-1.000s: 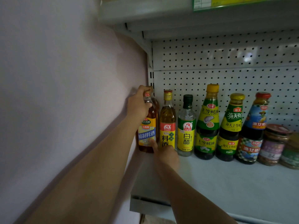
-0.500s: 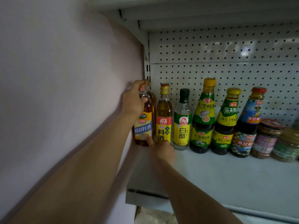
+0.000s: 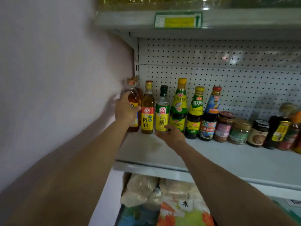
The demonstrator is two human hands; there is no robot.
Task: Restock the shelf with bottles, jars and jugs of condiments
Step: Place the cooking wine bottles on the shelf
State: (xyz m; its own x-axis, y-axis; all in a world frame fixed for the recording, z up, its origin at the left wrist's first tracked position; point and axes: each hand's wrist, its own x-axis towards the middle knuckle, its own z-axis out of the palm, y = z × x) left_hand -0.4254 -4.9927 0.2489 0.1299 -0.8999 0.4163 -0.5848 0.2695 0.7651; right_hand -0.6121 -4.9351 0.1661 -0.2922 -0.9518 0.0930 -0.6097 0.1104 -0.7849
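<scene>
Left hand lower on upright bottle

Seven tall bottles stand in the row on the shelf: two amber bottles at the left end, one behind the other, one yellow-labelled bottle, one clear bottle, two yellow-capped bottles and one red-capped bottle. At least three jars follow toward the frame's right, where further containers blur. Two hands reach in.

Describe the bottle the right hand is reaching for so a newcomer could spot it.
On the white shelf against the pegboard, count from the left wall: it is the third column, the clear vinegar bottle. Unlike its amber neighbours, it has colourless liquid, a dark green cap and a yellow label.
</scene>
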